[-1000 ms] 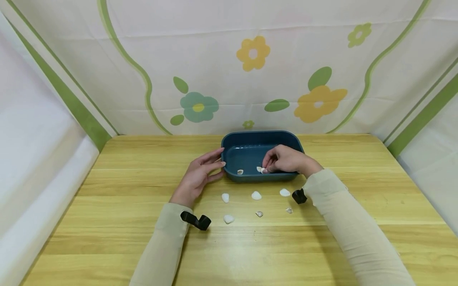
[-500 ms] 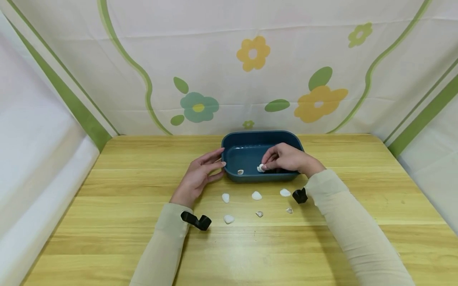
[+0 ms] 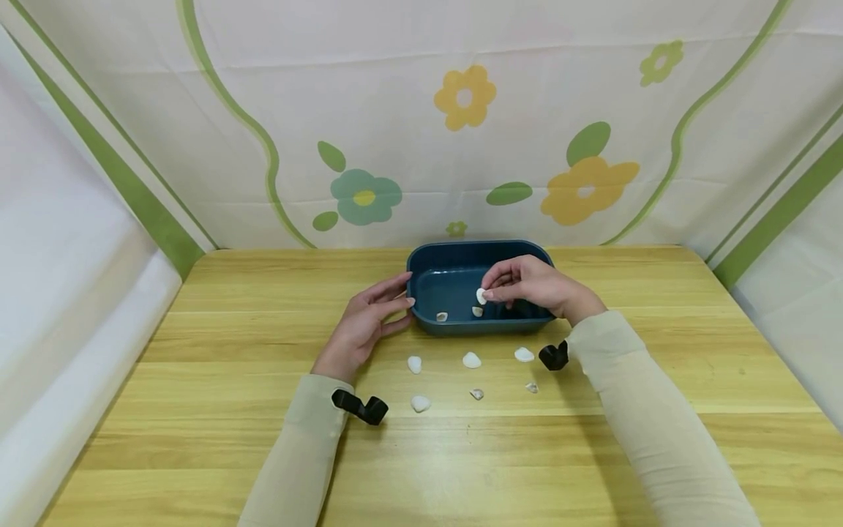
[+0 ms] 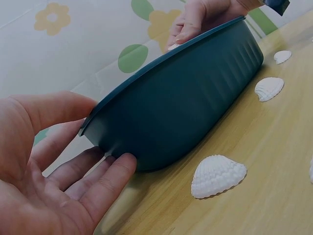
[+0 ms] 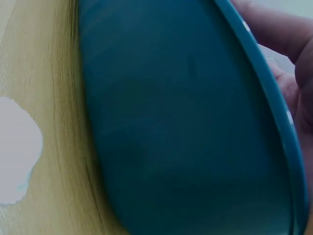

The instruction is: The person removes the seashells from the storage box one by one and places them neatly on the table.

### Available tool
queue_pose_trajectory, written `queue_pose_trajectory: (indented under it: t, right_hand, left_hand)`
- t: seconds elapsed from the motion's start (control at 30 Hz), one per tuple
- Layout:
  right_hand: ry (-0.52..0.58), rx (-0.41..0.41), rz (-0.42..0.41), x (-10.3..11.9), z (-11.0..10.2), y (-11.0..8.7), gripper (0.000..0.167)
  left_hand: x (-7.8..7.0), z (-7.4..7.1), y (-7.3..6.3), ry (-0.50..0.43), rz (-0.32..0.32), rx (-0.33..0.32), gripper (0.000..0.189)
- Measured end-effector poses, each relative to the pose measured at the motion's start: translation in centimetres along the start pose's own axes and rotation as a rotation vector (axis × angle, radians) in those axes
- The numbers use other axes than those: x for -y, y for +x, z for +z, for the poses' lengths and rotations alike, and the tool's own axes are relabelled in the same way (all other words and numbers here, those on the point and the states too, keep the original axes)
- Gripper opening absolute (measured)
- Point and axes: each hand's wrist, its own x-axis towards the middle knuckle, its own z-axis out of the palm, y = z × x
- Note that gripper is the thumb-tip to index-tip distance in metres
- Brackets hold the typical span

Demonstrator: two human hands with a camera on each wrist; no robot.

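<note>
My right hand point(image 3: 535, 284) pinches a small white seashell point(image 3: 481, 296) between thumb and fingers, above the inside of a dark teal plastic basin point(image 3: 484, 329). Below that shell, another shell point(image 3: 477, 312) lies on the basin floor, and one more shell point(image 3: 442, 317) sits further left inside. My left hand point(image 3: 362, 322) rests against the basin's left end, its thumb touching the rim and its fingers lying along the outer wall in the left wrist view. The right wrist view shows mostly the basin's outer wall, which hides the held shell.
In front of the basin, several shells lie on the wooden table point(image 3: 428, 468) in two rows. White shells point(image 3: 471, 360) form the back row; a white shell point(image 3: 420, 403) and two smaller brownish ones point(image 3: 477, 394) form the front row. A flowered curtain point(image 3: 395, 110) hangs behind.
My right hand has lifted a white shell up from the basin floor, leaving the shell beneath it in plain sight. The left hand and basin have stayed in place.
</note>
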Motion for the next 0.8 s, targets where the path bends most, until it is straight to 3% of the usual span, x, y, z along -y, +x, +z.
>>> queue_pose_trajectory:
  t: [0.47, 0.8]
  right_hand:
    - [0.013, -0.017, -0.01, 0.16, -0.04, -0.43, 0.021]
    - [0.009, -0.089, -0.044, 0.75, 0.25, -0.92, 0.021]
  left_hand:
    - [-0.13, 0.2, -0.03, 0.009, 0.001, 0.0, 0.056]
    - [-0.07, 0.13, -0.18, 0.013, -0.002, -0.002, 0.056]
